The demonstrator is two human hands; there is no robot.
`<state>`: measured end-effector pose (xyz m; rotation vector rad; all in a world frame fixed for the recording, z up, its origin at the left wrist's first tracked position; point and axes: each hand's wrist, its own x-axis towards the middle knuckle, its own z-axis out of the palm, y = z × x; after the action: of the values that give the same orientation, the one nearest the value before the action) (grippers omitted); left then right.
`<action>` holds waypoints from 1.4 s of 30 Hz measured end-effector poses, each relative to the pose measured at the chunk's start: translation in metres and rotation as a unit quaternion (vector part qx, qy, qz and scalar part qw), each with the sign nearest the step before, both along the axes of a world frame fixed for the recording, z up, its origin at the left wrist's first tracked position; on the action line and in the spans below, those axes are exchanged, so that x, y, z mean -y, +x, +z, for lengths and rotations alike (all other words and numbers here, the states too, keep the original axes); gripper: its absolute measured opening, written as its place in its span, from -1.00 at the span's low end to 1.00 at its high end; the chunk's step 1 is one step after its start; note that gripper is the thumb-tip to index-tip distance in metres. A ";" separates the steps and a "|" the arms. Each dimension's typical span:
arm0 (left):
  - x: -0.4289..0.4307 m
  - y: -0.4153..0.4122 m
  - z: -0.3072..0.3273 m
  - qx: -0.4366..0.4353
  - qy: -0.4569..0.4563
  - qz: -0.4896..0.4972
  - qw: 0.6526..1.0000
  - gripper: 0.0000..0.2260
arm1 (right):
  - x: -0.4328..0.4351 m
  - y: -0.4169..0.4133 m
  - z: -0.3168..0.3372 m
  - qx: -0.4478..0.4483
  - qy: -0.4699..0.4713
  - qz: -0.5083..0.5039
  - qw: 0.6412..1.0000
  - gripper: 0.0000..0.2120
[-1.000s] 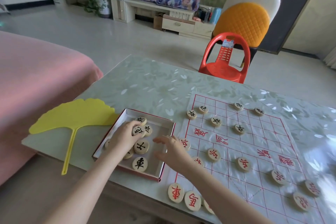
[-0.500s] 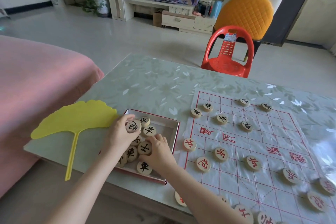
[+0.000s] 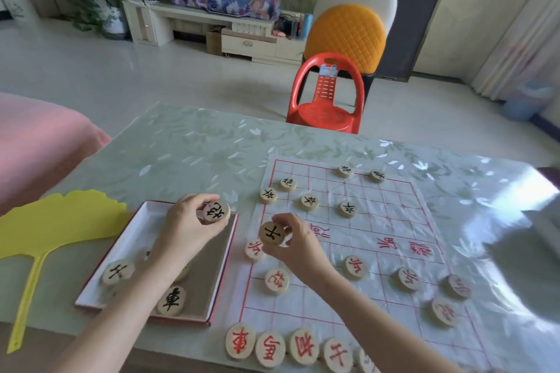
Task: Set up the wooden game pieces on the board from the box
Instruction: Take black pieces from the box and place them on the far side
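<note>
Wooden discs in both hands! L hand (image 3: 185, 230) grips a black-inked piece (image 3: 216, 211) just left of the board (image 3: 388, 221), over the box (image 3: 133, 230). R hand (image 3: 298, 247) pinches a second piece (image 3: 272, 233) above the board's left edge. Both are round and flat, faces tilted toward cam. Box pieces are partly hidden by L forearm, and the red row (image 3: 269, 348) at the board's near edge is cut off.

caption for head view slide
Left hand holds one black-lettered wooden disc over the white box, right hand another over the red-gridded board.

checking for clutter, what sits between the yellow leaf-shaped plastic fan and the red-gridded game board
In the head view, the shallow white box with red edges sits there, holding black-lettered round wooden pieces; the left hand is over it.
</note>
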<state>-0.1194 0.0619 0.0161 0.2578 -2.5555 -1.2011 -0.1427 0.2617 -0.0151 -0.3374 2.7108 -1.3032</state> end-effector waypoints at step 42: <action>-0.128 -0.122 -0.048 0.043 0.007 -0.083 0.996 -0.61 | -0.122 -0.260 -0.054 -0.080 0.132 -0.122 0.980 -0.46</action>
<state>-0.2413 0.1902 -0.0322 0.1037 -2.6881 -1.2929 -0.4027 0.3839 -0.0687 -0.0858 3.0946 -0.9799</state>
